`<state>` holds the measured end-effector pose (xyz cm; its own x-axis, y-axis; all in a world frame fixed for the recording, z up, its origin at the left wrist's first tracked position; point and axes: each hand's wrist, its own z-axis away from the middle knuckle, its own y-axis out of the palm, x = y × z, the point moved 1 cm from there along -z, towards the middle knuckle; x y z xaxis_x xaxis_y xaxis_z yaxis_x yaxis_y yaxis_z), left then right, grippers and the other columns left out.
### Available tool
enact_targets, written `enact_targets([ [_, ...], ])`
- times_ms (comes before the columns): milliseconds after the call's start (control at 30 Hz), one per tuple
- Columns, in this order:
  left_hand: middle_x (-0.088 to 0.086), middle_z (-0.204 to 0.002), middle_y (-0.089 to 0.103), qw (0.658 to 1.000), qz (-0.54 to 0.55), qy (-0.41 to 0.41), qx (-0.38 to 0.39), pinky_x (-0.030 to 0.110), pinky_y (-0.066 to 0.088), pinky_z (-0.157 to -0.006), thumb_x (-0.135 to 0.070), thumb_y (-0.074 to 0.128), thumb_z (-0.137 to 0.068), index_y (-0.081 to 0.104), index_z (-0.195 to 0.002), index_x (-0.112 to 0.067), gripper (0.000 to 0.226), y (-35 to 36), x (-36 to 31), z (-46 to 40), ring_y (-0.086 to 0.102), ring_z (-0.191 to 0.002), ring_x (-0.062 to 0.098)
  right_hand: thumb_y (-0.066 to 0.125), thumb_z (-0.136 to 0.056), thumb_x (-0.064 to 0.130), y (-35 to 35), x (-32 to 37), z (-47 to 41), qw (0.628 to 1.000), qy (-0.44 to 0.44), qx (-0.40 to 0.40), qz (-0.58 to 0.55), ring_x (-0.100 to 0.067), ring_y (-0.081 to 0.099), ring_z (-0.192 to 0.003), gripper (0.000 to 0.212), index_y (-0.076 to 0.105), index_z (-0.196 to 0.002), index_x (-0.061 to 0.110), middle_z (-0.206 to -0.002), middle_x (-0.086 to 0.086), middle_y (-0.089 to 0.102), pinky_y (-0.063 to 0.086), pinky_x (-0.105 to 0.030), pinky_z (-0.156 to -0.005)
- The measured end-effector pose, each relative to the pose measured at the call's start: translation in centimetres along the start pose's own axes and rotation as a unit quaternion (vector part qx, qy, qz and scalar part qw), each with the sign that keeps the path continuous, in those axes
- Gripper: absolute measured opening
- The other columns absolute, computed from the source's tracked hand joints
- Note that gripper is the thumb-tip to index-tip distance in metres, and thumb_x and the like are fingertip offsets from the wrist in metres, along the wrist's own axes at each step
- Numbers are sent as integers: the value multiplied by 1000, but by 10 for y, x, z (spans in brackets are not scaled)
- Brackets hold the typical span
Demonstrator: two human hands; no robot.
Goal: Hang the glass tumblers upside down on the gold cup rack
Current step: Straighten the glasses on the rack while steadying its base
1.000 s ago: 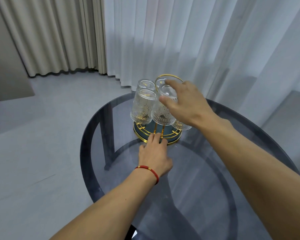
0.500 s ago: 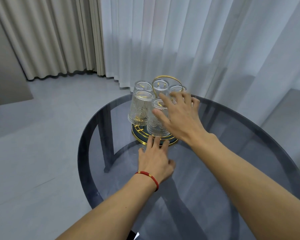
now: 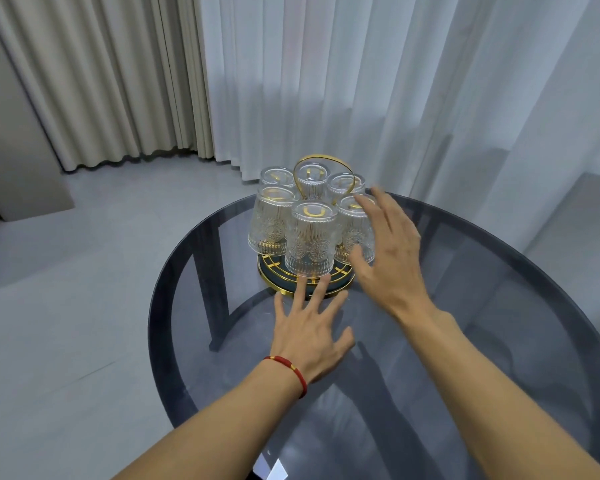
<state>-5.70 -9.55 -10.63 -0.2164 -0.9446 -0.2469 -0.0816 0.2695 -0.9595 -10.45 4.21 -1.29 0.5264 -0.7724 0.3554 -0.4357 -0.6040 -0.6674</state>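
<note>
Released from the near embossed clear glass tumbler [image 3: 310,239], now hanging inverted on the round gold wire cup rack [image 3: 305,285] at the smoked-glass table's [image 3: 499,271] far side, right hand [image 3: 388,258] spreads empty while left hand [image 3: 309,327], flat and ungripping, steadies the base; fragile, slippery glass best gripped around its ribbed wall

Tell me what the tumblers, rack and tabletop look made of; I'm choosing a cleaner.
Tumblers: clear pressed glass, see-through with ribbed, floral relief. Rack: thin wire with a shiny gold finish, probably plated metal. Tabletop: smoked grey glass, glossy; legs show through.
</note>
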Motion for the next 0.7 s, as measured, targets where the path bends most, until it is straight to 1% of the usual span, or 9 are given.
enact_targets([
  [67,-7,-169,-10,1000,-11,0,3,68,2,-118,-65,27,-94,14,-157,-44,68,4,-2,0,-21,-152,29,60,-87,20,-1,-4,-10,997,-17,57,43,-22,22,-157,68,44,-153,23,-164,-1,38,13,-55,-126],
  [167,-6,-169,-10,1000,-22,-2,1,68,5,-118,-65,23,-94,16,-156,-44,66,7,-1,0,-20,-152,29,59,-88,25,-5,-10,-17,993,-22,87,81,-20,24,-156,65,45,-152,26,-161,3,42,11,-58,-124],
  [267,-7,-169,-9,1000,-30,-5,-4,65,7,-119,-62,22,-96,18,-156,-43,63,8,1,-1,-18,-153,28,57,-87,28,-11,-14,-19,991,-35,84,95,-18,30,-153,62,49,-148,30,-157,8,47,13,-58,-123],
  [367,-7,-169,-9,1000,-29,-2,-4,64,7,-120,-60,24,-97,17,-156,-42,62,7,1,-1,-17,-153,27,55,-85,29,-16,-18,-20,995,-33,64,72,-17,40,-146,56,56,-141,31,-148,9,54,19,-56,-121],
  [467,-8,-169,-8,1000,-24,-1,-3,62,7,-121,-59,25,-98,17,-156,-40,62,4,2,-1,-16,-153,27,57,-83,28,-21,-25,-20,996,-38,51,63,-14,48,-138,54,59,-137,32,-141,11,59,25,-57,-118],
  [533,-8,-169,-7,1000,-19,-2,-4,61,8,-121,-58,26,-99,20,-156,-38,61,3,2,-1,-14,-154,26,59,-83,26,-21,-28,-20,997,-40,47,46,-14,49,-137,54,60,-136,31,-140,11,61,28,-55,-116],
  [600,-9,-169,-5,1000,-15,-2,-6,60,8,-121,-57,27,-99,23,-156,-36,61,2,3,-1,-13,-154,25,59,-82,25,-20,-28,-20,998,-39,45,25,-14,50,-136,54,60,-136,29,-139,9,61,30,-51,-115],
  [700,-9,-169,-4,1000,-11,0,-8,60,8,-121,-57,28,-99,25,-156,-35,61,2,3,-2,-11,-154,25,58,-83,24,-20,-29,-21,998,-35,47,17,-18,49,-135,55,60,-138,25,-139,3,60,29,-42,-112],
])
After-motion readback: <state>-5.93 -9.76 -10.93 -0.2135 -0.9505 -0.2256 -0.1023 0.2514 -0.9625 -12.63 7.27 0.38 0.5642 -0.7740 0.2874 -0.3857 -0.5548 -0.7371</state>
